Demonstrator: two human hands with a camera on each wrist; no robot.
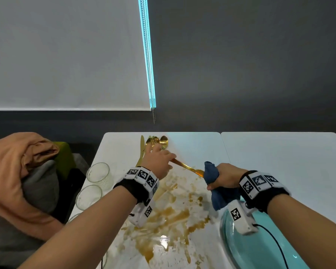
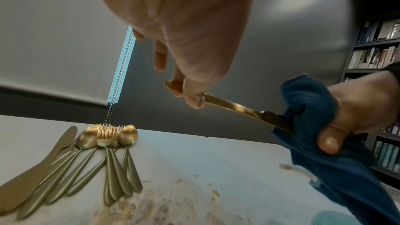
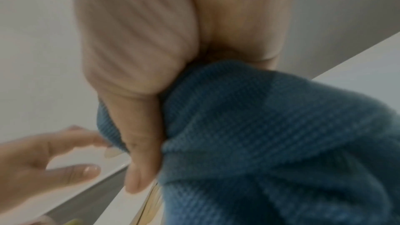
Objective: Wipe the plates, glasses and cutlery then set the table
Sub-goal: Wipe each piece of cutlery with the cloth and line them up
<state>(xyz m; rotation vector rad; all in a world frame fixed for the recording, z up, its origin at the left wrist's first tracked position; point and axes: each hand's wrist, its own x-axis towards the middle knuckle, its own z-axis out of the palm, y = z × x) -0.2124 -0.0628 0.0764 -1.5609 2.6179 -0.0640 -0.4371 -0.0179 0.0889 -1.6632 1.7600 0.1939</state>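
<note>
1 brown spill (image 1: 169, 212) lies on 2 joined white tables (image 1: 279, 152). Left of the spill stand 2 glasses (image 1: 98, 172), and a rim there may be a 3rd. Right of the spill is 1 teal plate (image 1: 250, 253). Beyond the spill is 1 pile (image 2: 103, 143) of gold cutlery with at least 2 knives, 2 spoons and a stack of forks too overlapped to count. Above the spill are 1 more knife (image 2: 233, 105) and 1 blue cloth (image 2: 314, 102).

gold knife (image 2: 236, 107) between both hands | dark blue waffle-weave cloth (image 2: 311, 102) in right hand (image 1: 224, 176) | gold cutlery (image 2: 103, 145) beyond left hand (image 1: 159, 161) | brown smears, white table (image 1: 279, 152), under wrists | plate (image 1: 264, 247) below right wrist, seemingly pale turquoise
</note>
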